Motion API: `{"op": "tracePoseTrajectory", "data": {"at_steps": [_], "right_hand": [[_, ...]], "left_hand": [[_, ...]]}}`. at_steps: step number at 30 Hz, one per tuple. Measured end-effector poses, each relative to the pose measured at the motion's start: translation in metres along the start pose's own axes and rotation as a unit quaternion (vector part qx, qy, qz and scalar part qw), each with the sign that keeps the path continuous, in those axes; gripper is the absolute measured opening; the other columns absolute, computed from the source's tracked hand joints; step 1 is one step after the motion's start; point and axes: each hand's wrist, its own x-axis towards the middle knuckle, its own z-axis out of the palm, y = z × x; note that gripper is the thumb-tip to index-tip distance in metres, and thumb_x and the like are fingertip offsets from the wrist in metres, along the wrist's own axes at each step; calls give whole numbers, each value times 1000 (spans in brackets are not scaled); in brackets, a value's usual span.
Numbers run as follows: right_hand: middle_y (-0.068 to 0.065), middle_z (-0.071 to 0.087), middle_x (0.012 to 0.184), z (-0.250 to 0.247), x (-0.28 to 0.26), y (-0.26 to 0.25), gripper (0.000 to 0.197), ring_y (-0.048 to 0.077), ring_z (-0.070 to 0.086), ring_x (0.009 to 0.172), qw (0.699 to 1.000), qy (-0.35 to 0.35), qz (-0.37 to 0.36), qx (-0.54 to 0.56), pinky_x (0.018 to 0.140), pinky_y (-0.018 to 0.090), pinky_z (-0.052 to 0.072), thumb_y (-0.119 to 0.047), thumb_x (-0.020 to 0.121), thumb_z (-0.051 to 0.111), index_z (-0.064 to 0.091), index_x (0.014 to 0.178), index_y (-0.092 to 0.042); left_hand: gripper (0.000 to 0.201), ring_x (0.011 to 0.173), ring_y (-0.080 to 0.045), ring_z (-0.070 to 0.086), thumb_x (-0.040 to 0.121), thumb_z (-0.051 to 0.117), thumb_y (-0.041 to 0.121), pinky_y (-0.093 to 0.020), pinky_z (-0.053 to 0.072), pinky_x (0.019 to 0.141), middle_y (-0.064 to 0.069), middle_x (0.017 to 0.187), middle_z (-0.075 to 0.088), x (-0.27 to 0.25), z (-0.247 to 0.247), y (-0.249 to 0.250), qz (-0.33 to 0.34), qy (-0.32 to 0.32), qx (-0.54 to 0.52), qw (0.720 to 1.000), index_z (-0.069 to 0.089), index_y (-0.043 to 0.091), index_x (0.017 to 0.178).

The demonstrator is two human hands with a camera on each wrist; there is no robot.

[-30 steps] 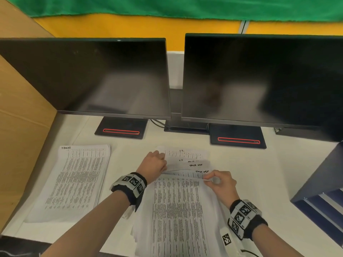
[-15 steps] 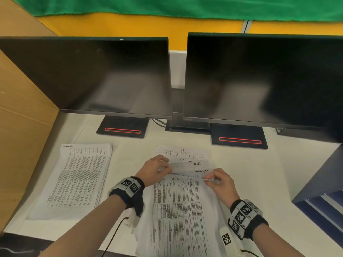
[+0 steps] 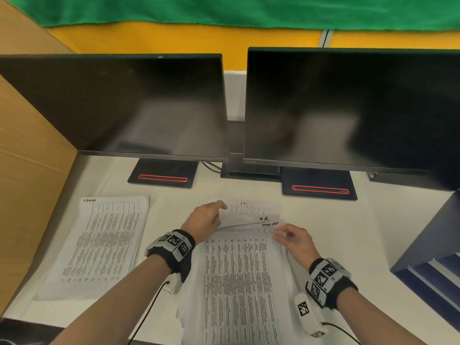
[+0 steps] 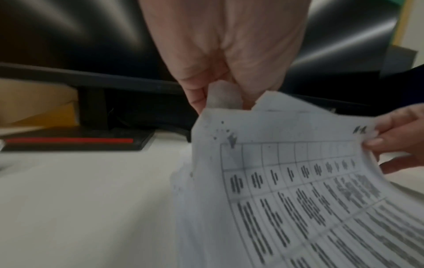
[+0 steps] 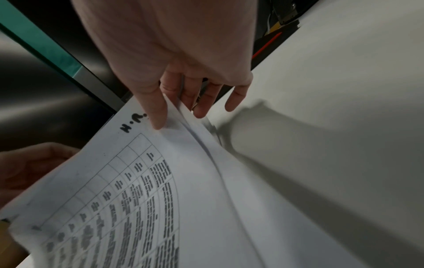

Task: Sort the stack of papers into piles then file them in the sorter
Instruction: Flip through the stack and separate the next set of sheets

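The person is working through the stack of papers [image 3: 239, 282], which is lying on the counter [image 3: 331, 220] directly in front of them, its long axis running away from the body toward the two monitors [image 3: 348, 108]. The left hand [image 3: 204, 220] is pinching the far left corner of the top sheet [image 4: 286, 181], and the right hand [image 3: 293, 241] is pinching the far right corner, thumb on top and fingers [image 5: 201, 101] beneath, so each hand's grip is closed on that one sheet. In the right wrist view a handwritten "H.R." label is showing at that corner, and the far edge is lifting clear of the sheets below.

A sorted pile [image 3: 99, 242] is lying to the left, well apart from the stack and parallel to it; its heading is too small to read. The blue sorter [image 3: 428, 270] is standing at the right edge of the counter. The left hand is the nearer one to that pile, the right hand to the sorter. Judging by the labels on the sheets fanned out beyond the stack, the held sheet probably belongs to a new pile, so the next move likely depends on carrying it sideways without rotating its long axis.
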Motion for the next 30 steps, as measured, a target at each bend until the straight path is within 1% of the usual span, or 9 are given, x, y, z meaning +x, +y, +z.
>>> {"op": "tracePoseTrajectory", "data": {"at_steps": [4, 9, 13, 15, 19, 21, 24, 27, 30], "right_hand": [[-3, 45, 66, 0, 7, 2, 10, 13, 40, 65, 1000, -12, 15, -3, 65, 26, 33, -17, 83, 69, 67, 92, -11], [-6, 44, 67, 1, 11, 5, 12, 11, 41, 66, 999, -29, 20, 6, 66, 22, 35, -17, 86, 65, 64, 98, -13], [3, 39, 67, 3, 12, 4, 18, 16, 39, 67, 996, -60, 50, 36, 66, 28, 31, -18, 91, 59, 59, 76, -8], [9, 51, 74, 2, 14, 5, 23, 21, 49, 73, 993, -71, 74, 59, 72, 31, 38, -21, 92, 57, 56, 71, -10], [11, 70, 102, 2, 14, 0, 20, 31, 65, 100, 981, -85, 112, 132, 92, 41, 49, -17, 95, 52, 66, 103, -6], [8, 71, 99, 1, 12, -3, 15, 28, 65, 94, 978, -80, 121, 149, 88, 41, 50, -18, 95, 52, 66, 97, -13], [7, 74, 84, 0, 10, -4, 19, 27, 63, 78, 977, -83, 126, 149, 74, 44, 52, -19, 94, 52, 66, 86, -9], [-3, 62, 60, 1, 5, -10, 28, 16, 51, 60, 966, -80, 150, 194, 56, 26, 37, -23, 96, 48, 64, 78, -12], [2, 72, 93, -2, 1, -12, 41, 20, 68, 85, 951, -123, 161, 234, 79, 31, 48, -47, 93, 47, 70, 103, -15]], "left_hand": [[10, 77, -24, 58, 83, 55, 7, -32, 46, 62, -6, 84, 60, -11, -29, 16, 147, 111, 120, 976, 58, 11, 92], [28, 84, -27, 62, 78, 59, -5, -35, 47, 70, -10, 93, 66, -17, -105, 29, 93, 276, 93, 952, 61, 10, 101], [14, 82, -6, 55, 91, 52, 10, -24, 43, 80, 0, 88, 65, -19, -179, 13, 56, 423, -62, 902, 65, 10, 96], [15, 85, -8, 58, 93, 51, 17, -33, 49, 82, 6, 86, 62, -18, -197, -6, 12, 404, -134, 905, 65, 14, 98], [10, 69, -3, 58, 91, 57, 19, -28, 49, 67, 13, 75, 63, -16, -172, -36, -5, 235, -178, 956, 64, 25, 89], [11, 63, 4, 56, 89, 58, 23, -21, 47, 62, 21, 74, 65, -17, -134, -36, 0, 143, -190, 971, 63, 30, 83], [16, 74, 14, 57, 88, 61, 19, -11, 41, 72, 31, 78, 64, -21, -61, -26, 10, 75, -174, 982, 63, 33, 80], [12, 68, 11, 58, 91, 57, 15, -15, 42, 70, 18, 84, 65, -24, -2, -16, -33, 36, -179, 983, 68, 20, 89], [13, 83, -7, 63, 91, 57, 18, -23, 46, 80, 6, 94, 70, -22, 29, -13, -44, 40, -173, 983, 69, 16, 94]]}}
